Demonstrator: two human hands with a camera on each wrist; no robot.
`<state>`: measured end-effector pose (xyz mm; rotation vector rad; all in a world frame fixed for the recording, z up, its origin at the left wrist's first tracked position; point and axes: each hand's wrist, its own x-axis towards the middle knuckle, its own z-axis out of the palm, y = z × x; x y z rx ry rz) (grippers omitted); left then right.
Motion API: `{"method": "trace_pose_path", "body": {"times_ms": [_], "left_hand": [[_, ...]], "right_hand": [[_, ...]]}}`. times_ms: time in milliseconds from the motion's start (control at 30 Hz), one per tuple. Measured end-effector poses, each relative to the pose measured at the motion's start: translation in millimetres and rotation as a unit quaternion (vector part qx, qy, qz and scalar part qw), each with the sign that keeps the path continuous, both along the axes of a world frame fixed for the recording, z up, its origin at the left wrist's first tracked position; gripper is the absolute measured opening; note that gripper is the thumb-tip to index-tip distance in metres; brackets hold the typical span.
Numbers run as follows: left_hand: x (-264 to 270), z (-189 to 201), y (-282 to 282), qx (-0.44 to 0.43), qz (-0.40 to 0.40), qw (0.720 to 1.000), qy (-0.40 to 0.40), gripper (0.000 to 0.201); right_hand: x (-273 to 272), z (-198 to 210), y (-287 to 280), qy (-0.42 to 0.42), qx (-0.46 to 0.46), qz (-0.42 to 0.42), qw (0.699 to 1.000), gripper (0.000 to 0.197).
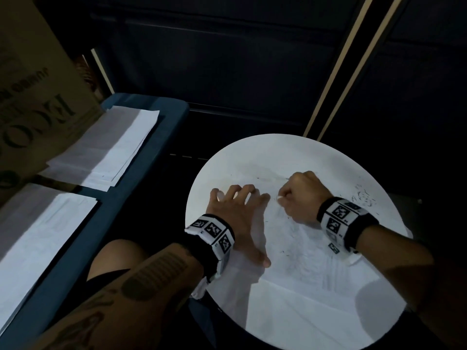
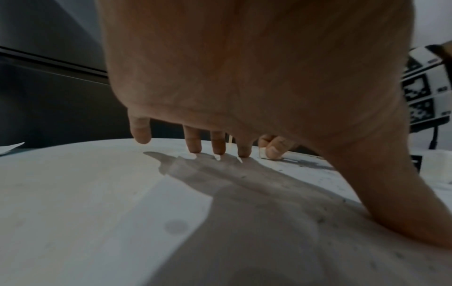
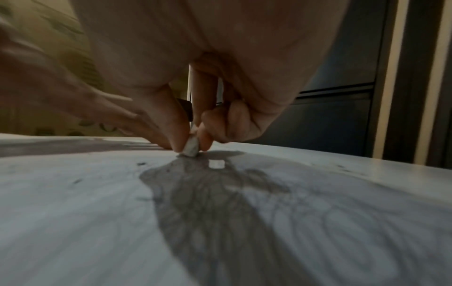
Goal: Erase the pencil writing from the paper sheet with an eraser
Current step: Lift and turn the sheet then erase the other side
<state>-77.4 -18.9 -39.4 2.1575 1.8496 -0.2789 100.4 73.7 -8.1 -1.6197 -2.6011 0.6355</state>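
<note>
Head view: round white bench (image 1: 252, 152) with the paper sheet (image 1: 298, 253) lying flat on it, faint pencil writing (image 1: 303, 238) in the middle of the sheet. Left hand (image 1: 240, 215) spread on the sheet's left part, fingers splayed, fingertips and thumb pressing down, grip holding nothing. Right hand (image 1: 300, 198) curled into a fist-like pinch at the sheet's upper area, small white eraser (image 1: 280, 198) poking out at the fingertips. Dark eraser crumbs (image 1: 364, 198) scattered on the bench right of that hand. Marker wristbands on both wrists. Paper stacks (image 1: 108, 147) on a blue surface far left, cardboard box (image 1: 32, 97) beside them.

Left wrist view: left hand (image 2: 244, 77) arched, fingertips (image 2: 194, 147) touching the paper sheet (image 2: 97, 193), thumb flat on it at right. Right hand's fingers seen beyond.

Right wrist view: blurry. Right hand (image 3: 195, 87) has thumb and forefinger closed on the eraser (image 3: 191, 149), whose lower end touches the paper sheet (image 3: 73, 212). Pencil writing (image 3: 244, 203) smudged just in front.
</note>
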Motion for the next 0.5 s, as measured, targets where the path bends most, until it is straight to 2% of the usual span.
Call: {"method": "trace_pose_path", "body": {"times_ms": [167, 333, 467, 500], "left_hand": [[1, -1, 0, 0.007, -0.002, 1.0, -0.005, 0.144], [2, 1, 0, 0.005, -0.002, 1.0, -0.001, 0.146], [10, 5, 2, 0.009, 0.006, 1.0, 0.022, 0.147], [11, 6, 3, 0.011, 0.008, 0.999, 0.031, 0.148]], "right_hand": [[-5, -1, -21, -0.016, -0.046, 0.066, 0.997, 0.049], [4, -7, 18, -0.007, 0.026, 0.031, 0.999, 0.036], [1, -7, -15, -0.015, -0.021, 0.118, 0.993, 0.043], [2, -6, -12, -0.013, -0.018, 0.113, 0.993, 0.045]]}}
